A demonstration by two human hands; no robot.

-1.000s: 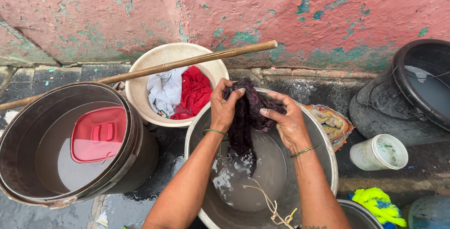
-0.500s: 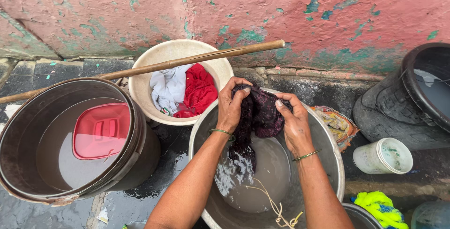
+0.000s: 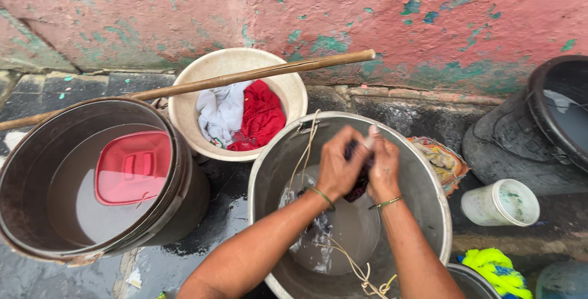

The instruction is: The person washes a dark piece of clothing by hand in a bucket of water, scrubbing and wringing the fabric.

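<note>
Both my hands are pressed together over a metal basin (image 3: 429,207) of grey soapy water. My left hand (image 3: 339,165) and my right hand (image 3: 384,167) squeeze a dark maroon cloth (image 3: 358,184) bunched tight between them; only small parts of it show. A thin cord (image 3: 352,265) trails from the basin's near rim. Behind the basin stands a cream bowl (image 3: 288,85) holding a white garment (image 3: 219,112) and a red garment (image 3: 262,115).
A wooden stick (image 3: 245,77) lies across the cream bowl. A brown bucket (image 3: 184,183) at left holds water and a floating red container (image 3: 131,167). A white cup (image 3: 499,202), a black tub (image 3: 539,134), a yellow-green cloth (image 3: 496,269) and a peeling pink wall (image 3: 343,11) are at right and behind.
The dark cloth hung spread between my hands before; now my hands have come together and bunched it into a tight wad. The view has shifted slightly.
</note>
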